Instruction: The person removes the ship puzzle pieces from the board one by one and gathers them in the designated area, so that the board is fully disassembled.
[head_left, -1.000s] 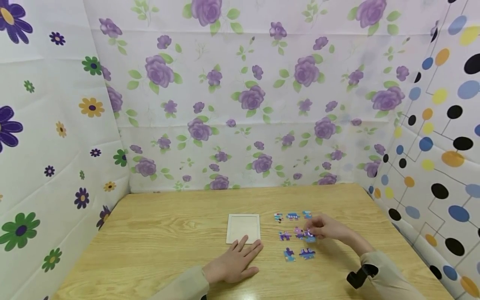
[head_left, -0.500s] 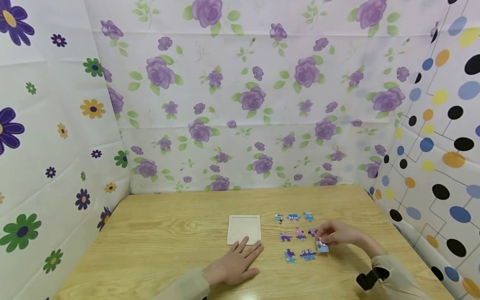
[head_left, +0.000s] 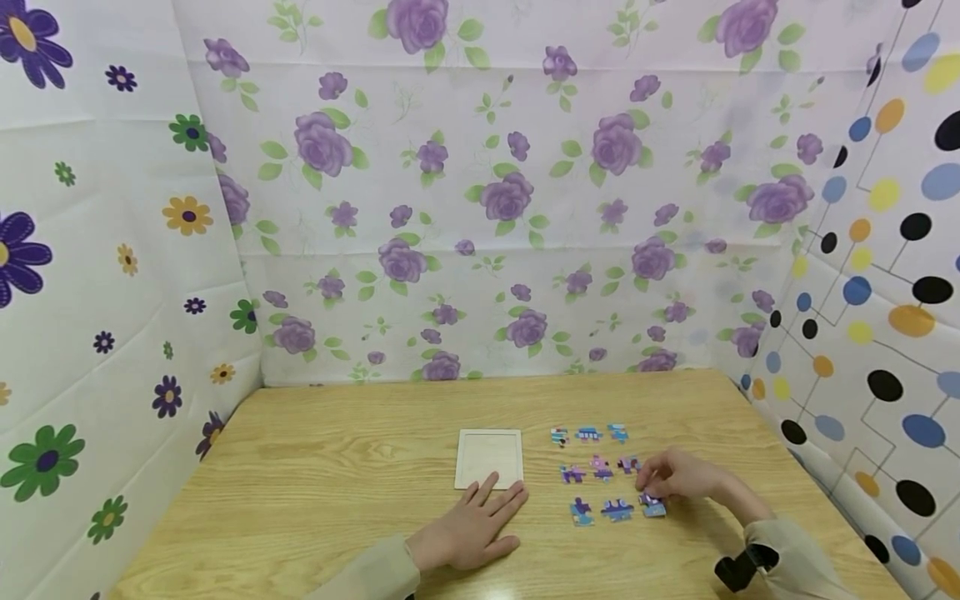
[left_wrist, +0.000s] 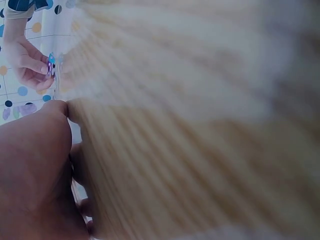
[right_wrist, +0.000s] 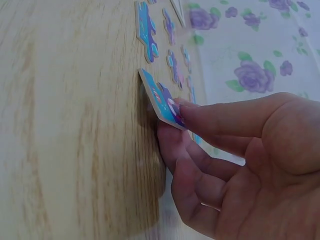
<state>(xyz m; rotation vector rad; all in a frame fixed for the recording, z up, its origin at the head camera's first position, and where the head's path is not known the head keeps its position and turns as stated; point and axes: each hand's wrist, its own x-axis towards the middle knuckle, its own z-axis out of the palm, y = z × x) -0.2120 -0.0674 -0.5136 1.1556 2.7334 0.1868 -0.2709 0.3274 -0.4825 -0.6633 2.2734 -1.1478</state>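
My right hand [head_left: 686,477] pinches a blue and purple jigsaw puzzle piece [right_wrist: 162,102] between thumb and fingers. In the right wrist view this piece stands tilted, one edge raised off the wood. From the head view, it is at the right end of the nearest row, beside another jigsaw piece [head_left: 617,509]. Palm down on the table lies my left hand [head_left: 476,525], fingers stretched out, fingertips over the near edge of a pale square puzzle tray [head_left: 487,457]. No piece lies in the tray.
Several other jigsaw pieces [head_left: 601,467] lie apart in rows on the wooden table [head_left: 337,467], right of the tray. A flowered cloth [head_left: 465,292] hangs behind the table's far edge. Patterned cloths close off the left and right sides.
My right hand has drawn the puzzle piece from beside the middle row rightward and nearer, to the right end of the nearest row. The left hand has stayed in place.
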